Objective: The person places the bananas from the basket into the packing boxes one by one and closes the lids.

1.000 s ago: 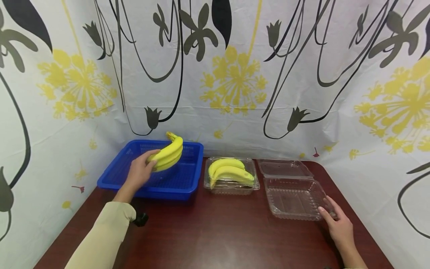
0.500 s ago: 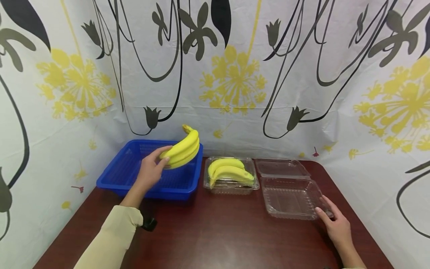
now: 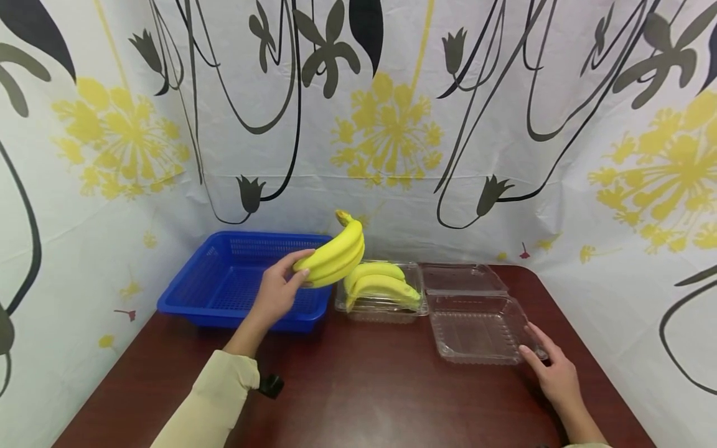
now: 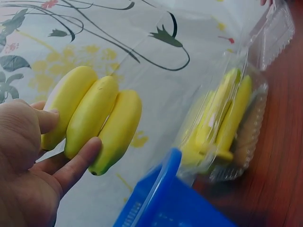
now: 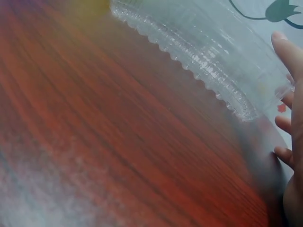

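Note:
A small bunch of yellow bananas [image 3: 335, 255] is held up by my left hand [image 3: 277, 289], its stem end pointing up and away. In the left wrist view three bananas show, with the thumb on one side and fingers [image 4: 78, 163] underneath. The bunch overlaps the right rim of a blue plastic basket [image 3: 190, 314] and the left edge of a clear clamshell [image 3: 386, 317] with bananas [image 3: 386, 287] in it. My right hand [image 3: 557, 373] grips the front right corner of an open clear plastic container [image 3: 476, 339], whose lid [image 3: 463, 279] lies folded back.
Everything stands on a dark red-brown table [image 3: 364, 392]. A patterned white cloth [image 3: 392, 211] hangs close behind it and along both sides. The blue basket is at the left, the clamshell in the middle, the open container at the right.
My left hand has carried the bananas rightward from over the basket toward the clamshell. The open container and my right hand have shifted slightly left, closer to the clamshell.

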Demonstrator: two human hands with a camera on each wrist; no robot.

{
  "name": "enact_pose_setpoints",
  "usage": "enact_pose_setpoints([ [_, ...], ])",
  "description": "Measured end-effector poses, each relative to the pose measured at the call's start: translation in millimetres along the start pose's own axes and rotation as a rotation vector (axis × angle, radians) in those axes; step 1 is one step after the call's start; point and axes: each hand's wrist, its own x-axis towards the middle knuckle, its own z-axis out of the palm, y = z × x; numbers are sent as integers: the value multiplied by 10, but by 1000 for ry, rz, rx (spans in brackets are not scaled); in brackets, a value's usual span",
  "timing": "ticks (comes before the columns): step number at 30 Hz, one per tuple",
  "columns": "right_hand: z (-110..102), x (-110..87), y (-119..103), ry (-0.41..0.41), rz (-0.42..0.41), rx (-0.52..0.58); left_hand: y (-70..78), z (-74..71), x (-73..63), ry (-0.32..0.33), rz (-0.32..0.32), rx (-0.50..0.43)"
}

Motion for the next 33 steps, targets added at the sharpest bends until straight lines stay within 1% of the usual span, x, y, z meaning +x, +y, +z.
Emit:
enact_pose_setpoints([
  [8,24,-1,-13,-3,-131,-2,15,185,-9,-10,8,-53],
  [12,26,-3,-28,-9,-152,-20,26,314,-7,-20,15,-84],
  [16,36,-13,-26,-28,-174,-33,26,480,-17,-25,37,-122],
  [20,51,-22,-24,-43,-212,-32,19,646,-37,-57,41,-135],
  [23,59,-23,-37,-41,-241,-26,25,761,-50,-85,32,-143],
  [28,65,-7,-59,-46,-285,-25,21,944,-65,-118,41,-187],
  [31,69,-9,-59,-51,-285,-39,20,1055,-82,-142,38,-206],
  [33,71,-18,-56,-56,-271,-55,15,1129,-94,-161,31,-227],
])
